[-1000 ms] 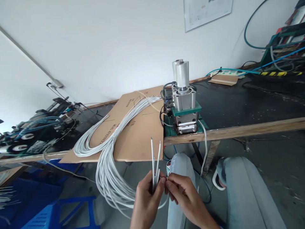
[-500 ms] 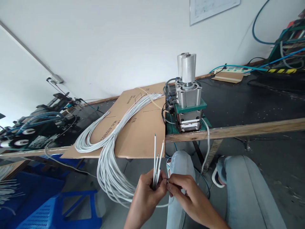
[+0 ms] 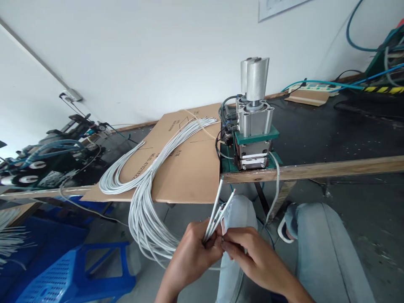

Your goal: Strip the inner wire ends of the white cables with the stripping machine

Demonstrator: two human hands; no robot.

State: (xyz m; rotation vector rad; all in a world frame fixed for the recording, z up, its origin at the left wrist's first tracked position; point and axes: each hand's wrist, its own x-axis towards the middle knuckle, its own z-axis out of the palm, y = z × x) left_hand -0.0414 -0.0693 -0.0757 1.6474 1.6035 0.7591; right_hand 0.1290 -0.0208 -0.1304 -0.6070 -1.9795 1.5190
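Wires (image 3: 217,212), a few grey ends, stand fanned from the left hand (image 3: 192,256), fingers closed around them above the lap. Right hand (image 3: 249,256) pinches them just beside, below the press (image 3: 252,130) at the bench (image 3: 315,171) edge.

wires (image 3: 148,198) white | cardboard (image 3: 186,168) brown | stool (image 3: 78,269) blue | bench (image 3: 331,134) black

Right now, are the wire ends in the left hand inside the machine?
No, the wire ends in the left hand point up below the bench edge, short of the machine.
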